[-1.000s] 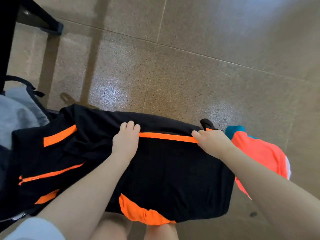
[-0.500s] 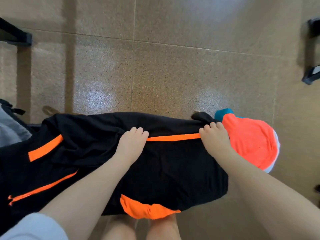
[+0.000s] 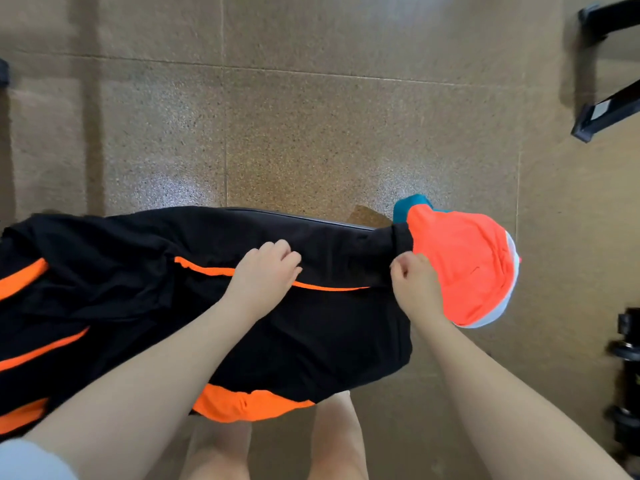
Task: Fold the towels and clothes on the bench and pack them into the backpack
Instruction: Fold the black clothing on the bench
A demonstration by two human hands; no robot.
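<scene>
While the black garment lies spread across the table, left hand pinches cloth mid-length; right hand pinches the end beside the orange garment. Step: folding, likely. Next: lift and fold evenly. Backpack unseen.
</scene>
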